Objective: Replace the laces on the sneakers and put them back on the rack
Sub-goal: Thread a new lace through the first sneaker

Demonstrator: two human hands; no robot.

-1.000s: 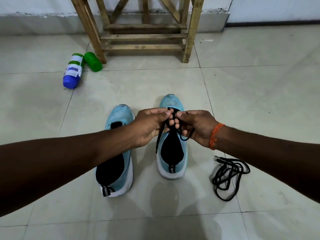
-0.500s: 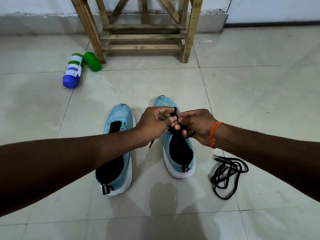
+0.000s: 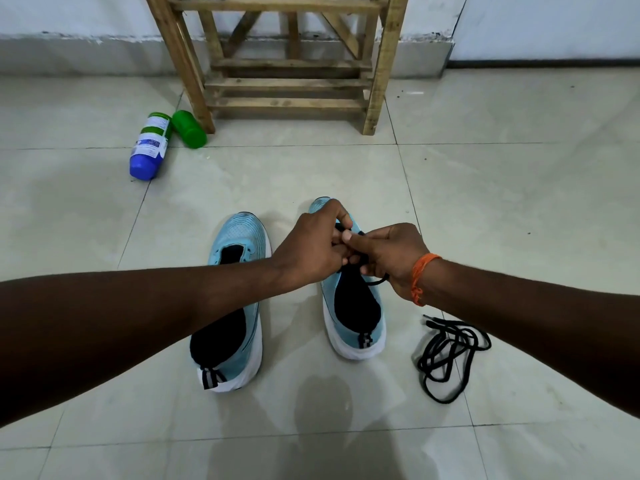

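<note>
1. The black flat lace (image 3: 375, 281) being worked sat just right of centre in the frame, over the front eyelets of a pale blue knit sneaker with a white sole (image 3: 356, 320), which stood on the tiled floor (image 3: 519, 202) with its toe towards the top of the picture.
2. The left hand (image 3: 311, 251) and the right hand (image 3: 391, 258) met above that shoe's throat, fingertips touching. Both had their fingers curled in and pinched on the lace; a short loop hung under the right palm.
3. Judged from this, the step was threading the new lace through the first eyelets. The eyelets themselves were hidden by the fingers.
4. The next move would call for drawing the ends even, then crossing them up hole by hole.
5. A matching pale blue sneaker (image 3: 239, 244) stood unlaced left of centre.
6. A loose coil of black lace (image 3: 450, 355) lay at lower right.
7. The slatted wooden rack (image 3: 287, 81) stood at top centre, well apart from the shoes.
</note>
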